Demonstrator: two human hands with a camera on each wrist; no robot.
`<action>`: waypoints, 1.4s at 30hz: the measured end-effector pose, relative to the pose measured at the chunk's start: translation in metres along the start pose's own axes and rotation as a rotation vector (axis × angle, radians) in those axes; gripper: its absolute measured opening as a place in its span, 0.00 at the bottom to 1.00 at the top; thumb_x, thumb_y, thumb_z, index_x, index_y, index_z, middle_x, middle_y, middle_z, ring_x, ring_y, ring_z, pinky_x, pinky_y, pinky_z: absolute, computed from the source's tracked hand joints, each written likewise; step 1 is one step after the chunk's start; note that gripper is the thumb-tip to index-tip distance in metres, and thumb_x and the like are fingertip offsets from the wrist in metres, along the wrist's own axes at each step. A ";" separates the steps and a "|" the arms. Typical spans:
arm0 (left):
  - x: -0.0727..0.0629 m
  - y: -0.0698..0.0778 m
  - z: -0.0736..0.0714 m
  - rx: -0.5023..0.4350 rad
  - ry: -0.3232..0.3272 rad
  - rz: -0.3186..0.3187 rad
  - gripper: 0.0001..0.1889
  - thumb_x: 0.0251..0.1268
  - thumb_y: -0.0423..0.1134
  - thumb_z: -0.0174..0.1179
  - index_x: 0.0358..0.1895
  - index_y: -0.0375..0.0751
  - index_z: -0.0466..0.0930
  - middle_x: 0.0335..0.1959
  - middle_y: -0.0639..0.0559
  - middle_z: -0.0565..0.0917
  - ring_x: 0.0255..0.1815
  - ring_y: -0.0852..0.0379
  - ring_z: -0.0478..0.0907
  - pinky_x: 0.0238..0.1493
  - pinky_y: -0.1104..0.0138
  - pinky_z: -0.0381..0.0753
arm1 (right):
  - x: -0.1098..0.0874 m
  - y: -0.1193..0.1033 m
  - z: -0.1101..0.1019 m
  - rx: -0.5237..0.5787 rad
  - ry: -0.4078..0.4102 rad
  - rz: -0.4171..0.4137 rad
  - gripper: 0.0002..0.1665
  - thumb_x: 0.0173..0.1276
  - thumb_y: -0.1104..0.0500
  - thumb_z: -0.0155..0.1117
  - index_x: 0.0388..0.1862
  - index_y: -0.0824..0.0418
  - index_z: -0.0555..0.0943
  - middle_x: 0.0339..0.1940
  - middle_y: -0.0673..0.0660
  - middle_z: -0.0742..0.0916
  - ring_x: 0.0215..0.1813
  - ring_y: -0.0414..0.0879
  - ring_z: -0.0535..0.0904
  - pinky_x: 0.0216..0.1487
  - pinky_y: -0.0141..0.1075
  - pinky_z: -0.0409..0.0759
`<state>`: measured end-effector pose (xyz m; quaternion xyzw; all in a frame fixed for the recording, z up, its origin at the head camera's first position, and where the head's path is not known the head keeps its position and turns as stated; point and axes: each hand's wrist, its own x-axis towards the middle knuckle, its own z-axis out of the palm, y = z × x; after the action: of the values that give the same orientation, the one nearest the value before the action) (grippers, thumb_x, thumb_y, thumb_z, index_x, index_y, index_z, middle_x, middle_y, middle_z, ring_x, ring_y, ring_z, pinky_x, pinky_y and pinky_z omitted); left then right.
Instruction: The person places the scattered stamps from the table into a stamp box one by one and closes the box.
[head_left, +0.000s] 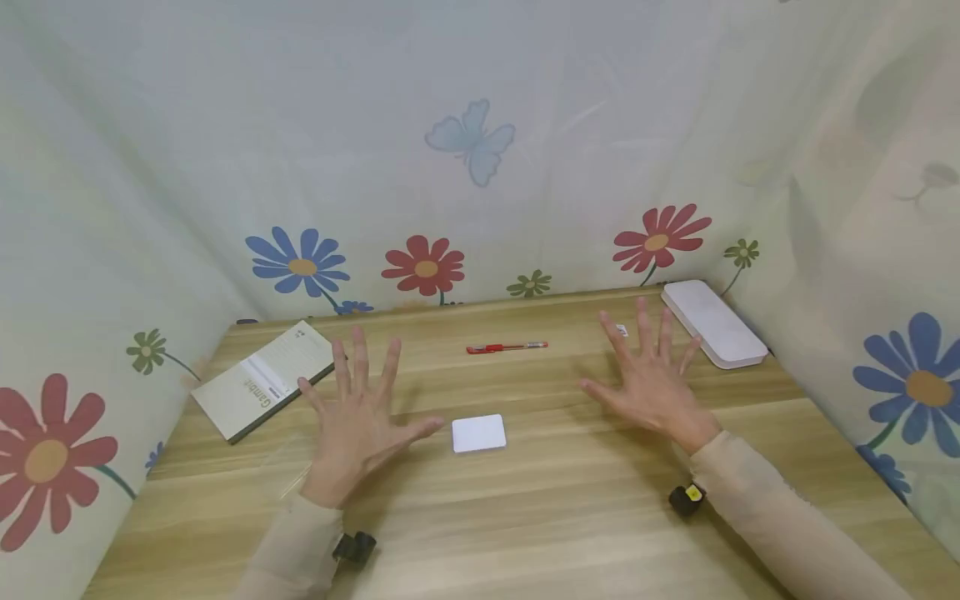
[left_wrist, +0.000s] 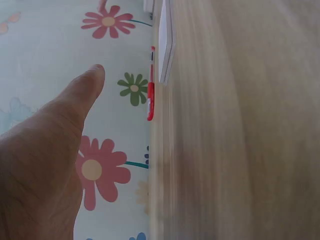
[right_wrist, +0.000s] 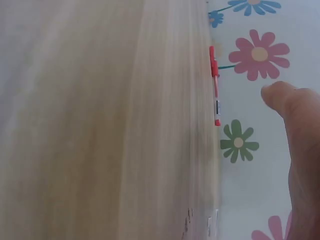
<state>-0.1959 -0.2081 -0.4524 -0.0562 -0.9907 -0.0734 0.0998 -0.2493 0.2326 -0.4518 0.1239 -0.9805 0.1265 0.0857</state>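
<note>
My left hand (head_left: pixel 356 433) is held over the table with its fingers spread, gripping nothing. A small white rectangular block (head_left: pixel 478 434) lies just right of its thumb. My right hand (head_left: pixel 652 390), also spread and holding nothing, is over the right half of the table. Between the hands and farther back lies a red pen (head_left: pixel 507 347) with a clear barrel, seen too in the right wrist view as a red pen (right_wrist: pixel 215 70). The left wrist view shows the white block (left_wrist: pixel 166 45) edge-on beyond the thumb.
A pale box or pad marked "Gambit" (head_left: pixel 258 383) lies at the back left. At the back right is a white rounded case (head_left: pixel 714 323). A small printed label (head_left: pixel 622 330) shows by my right fingers. Flowered curtain (head_left: pixel 480 233) encloses the wooden table (head_left: pixel 525 517).
</note>
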 end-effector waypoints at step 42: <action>-0.004 0.014 0.059 -0.399 0.030 0.212 0.61 0.54 0.82 0.72 0.87 0.53 0.67 0.82 0.47 0.72 0.81 0.41 0.70 0.81 0.36 0.64 | 0.039 0.119 0.023 0.859 0.098 0.110 0.53 0.85 0.59 0.66 0.95 0.57 0.45 0.78 0.78 0.73 0.75 0.68 0.74 0.57 0.20 0.73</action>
<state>-0.2010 -0.1858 -0.5084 -0.1774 -0.9436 -0.2576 0.1085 -0.3206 0.3291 -0.4931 0.0897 -0.8388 0.5330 0.0659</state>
